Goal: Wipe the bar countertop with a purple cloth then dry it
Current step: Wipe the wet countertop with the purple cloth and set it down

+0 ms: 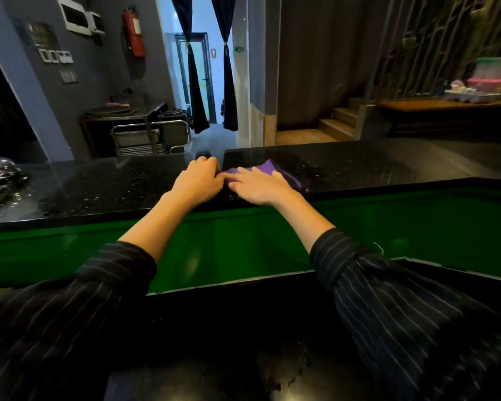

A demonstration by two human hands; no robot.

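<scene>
— Right hand (261, 188) lies flat, palm pressing the crumpled purple cloth (268, 169) onto the glossy black speckled stone countertop (99, 183)?

— Yes, at twelve o'clock. Left hand (198, 180), fingers curled, pinches its nine o'clock edge.

— Progress?

— Likely mid-wipe; wet droplets show, drying remains.

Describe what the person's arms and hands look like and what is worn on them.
Both arms wear dark sleeves with thin pale pinstripes: the left sleeve and right sleeve are pushed up toward the elbows, leaving the forearms bare. The left hand and right hand are bare; no gloves, rings or watch are visible.
</scene>
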